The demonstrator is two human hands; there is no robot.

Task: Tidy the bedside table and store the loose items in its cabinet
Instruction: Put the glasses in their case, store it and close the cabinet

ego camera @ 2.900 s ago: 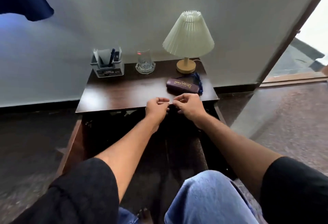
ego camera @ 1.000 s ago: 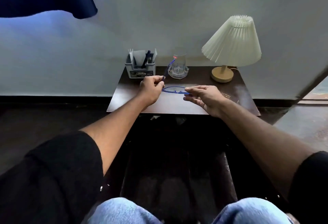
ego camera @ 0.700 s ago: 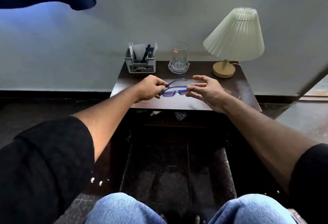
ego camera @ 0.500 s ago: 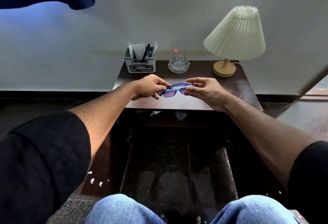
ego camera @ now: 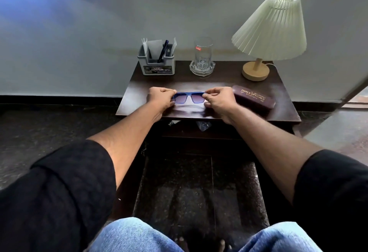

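Blue-framed glasses with tinted lenses are held folded just above the dark wooden bedside table. My left hand pinches their left end and my right hand pinches their right end. A maroon glasses case with gold lettering lies shut on the table, right beside my right hand. Below the tabletop the cabinet is dark, with small loose items showing at its top edge.
At the back of the table stand a grey pen holder with pens and papers, a drinking glass on a glass coaster, and a lamp with a pleated shade. A white wall rises behind. My knees are at the bottom.
The glasses' temples have been folded in. Both hands now hold the folded frame by its ends, turned level with the lenses facing me. The view has shifted slightly.
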